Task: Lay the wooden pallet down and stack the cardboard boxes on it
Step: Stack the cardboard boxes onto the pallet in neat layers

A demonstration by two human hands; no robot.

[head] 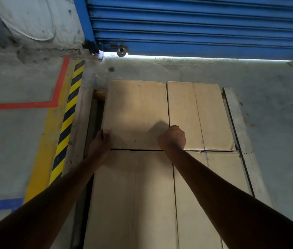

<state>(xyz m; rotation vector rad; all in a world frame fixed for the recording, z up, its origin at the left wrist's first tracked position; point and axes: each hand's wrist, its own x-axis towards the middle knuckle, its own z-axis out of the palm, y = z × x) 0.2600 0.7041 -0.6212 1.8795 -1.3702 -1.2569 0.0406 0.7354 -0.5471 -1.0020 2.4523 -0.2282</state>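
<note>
Head view, looking straight down: the pale wooden slatted pallet [239, 123] already lies flat on the grey concrete floor [276, 105], in front of the blue corrugated roller shutter [196, 24], and plain brown cardboard boxes cover most of it. The two hands are well apart, both on the far-left brown cardboard box [136, 112]: the left hand [101, 141] has its fingers curled round that box's left edge, while the right hand [172, 138] is bunched into a fist at its right edge, pressed into the seam against the neighbouring far-right brown cardboard box [197, 115] (whether those fingers hook anything I can't tell).

The risk, as I see it, is a pinch: squeeze the box tight to its neighbour and the right knuckles get trapped. A hard shove left could also slide it off towards the yellow-and-black striped floor tape [68, 123], where the pallet's margin looks thin. The near brown cardboard box [135, 194] might get nudged askew too.
</note>
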